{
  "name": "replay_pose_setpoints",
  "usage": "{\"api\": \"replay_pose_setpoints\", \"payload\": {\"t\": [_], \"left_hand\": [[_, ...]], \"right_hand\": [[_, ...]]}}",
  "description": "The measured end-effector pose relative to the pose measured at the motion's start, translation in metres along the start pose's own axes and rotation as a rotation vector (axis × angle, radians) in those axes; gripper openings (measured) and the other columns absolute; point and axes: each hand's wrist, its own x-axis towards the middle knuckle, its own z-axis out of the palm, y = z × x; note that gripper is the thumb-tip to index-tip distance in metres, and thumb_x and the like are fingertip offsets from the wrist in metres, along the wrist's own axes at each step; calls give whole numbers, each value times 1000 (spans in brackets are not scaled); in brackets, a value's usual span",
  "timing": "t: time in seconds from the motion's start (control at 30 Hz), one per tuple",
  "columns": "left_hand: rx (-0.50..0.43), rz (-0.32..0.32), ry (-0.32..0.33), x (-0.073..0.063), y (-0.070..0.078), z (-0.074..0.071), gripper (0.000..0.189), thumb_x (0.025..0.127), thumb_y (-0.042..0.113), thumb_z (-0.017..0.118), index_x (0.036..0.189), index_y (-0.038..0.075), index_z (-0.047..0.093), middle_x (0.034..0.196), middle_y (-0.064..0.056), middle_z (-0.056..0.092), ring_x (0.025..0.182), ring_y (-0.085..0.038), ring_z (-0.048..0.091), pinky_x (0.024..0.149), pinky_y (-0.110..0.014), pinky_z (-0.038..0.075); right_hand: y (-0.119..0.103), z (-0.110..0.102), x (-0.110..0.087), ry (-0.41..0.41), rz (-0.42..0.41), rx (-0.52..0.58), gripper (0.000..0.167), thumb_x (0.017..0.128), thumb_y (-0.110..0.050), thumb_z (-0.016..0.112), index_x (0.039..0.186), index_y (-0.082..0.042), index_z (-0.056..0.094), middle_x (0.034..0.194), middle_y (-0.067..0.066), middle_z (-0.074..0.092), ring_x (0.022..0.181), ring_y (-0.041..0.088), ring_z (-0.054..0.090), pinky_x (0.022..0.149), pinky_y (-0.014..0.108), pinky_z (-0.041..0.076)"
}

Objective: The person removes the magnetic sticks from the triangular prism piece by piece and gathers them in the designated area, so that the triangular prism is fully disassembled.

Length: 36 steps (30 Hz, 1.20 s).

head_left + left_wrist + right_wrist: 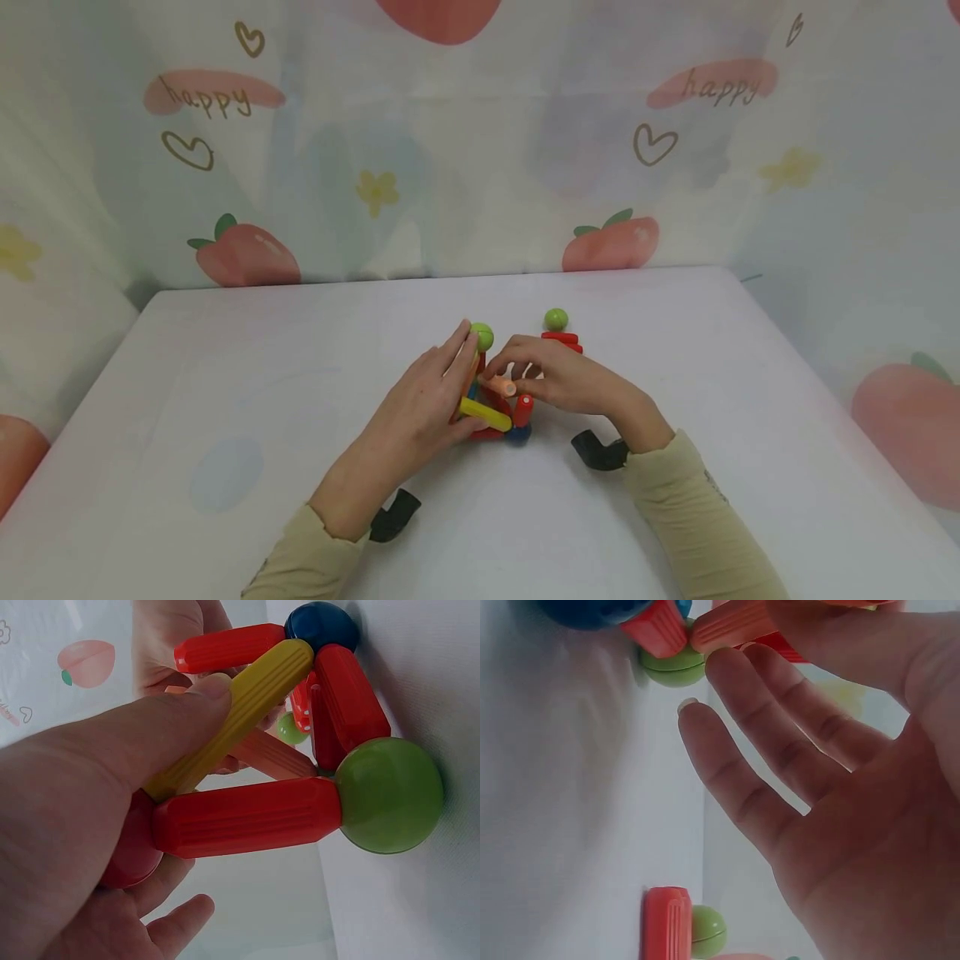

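Left hand (422, 396) has its thumb clamped over the yellow rod (486, 414). Right hand (558, 371) pinches the orange rod (498, 385), so it's way nearer; rod's between both hands, slanting away leftward. Spare green ball (556, 319) sits just beyond.

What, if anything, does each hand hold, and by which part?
The left hand holds the yellow stick toward its end at the red ball. The right hand pinches the orange stick by the end away from a green ball.
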Motion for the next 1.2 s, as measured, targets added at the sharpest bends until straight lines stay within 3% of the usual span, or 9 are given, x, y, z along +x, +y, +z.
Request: {"api": "replay_pose_setpoints", "payload": {"t": [0.27,0.67,0.87,1.2], "left_hand": [[-6,12,20,0,-1,2,100,74,36,87,151,0,34,158,-17,36,130,-30,55,111,-41,44],[-1,21,25,-1,-1,2,100,74,36,87,151,-1,34,158,-18,36,134,-30,52,113,-44,41],[-7,37,41,0,-1,2,100,74,34,88,150,-2,35,157,-18,37,133,-30,53,113,-45,41],[-5,-16,-15,1,1,0,100,74,33,88,152,1,33,159,-16,34,135,-28,51,114,-43,40]], "right_hand": [[-3,-2,-1,-36,-46,-51,32,94,-3,64,119,-20,73,108,-4,60,100,12,57,81,27,53],[1,-5,0,-32,-98,7,26,93,-7,67,117,-16,72,126,-2,64,123,17,57,96,41,54],[1,-7,-2,-13,-112,29,29,93,-6,66,120,-17,70,120,-6,69,111,9,64,95,35,54],[-8,-19,-10,47,-63,31,30,92,-14,69,122,-19,67,108,-4,73,102,12,68,92,36,56]]}}
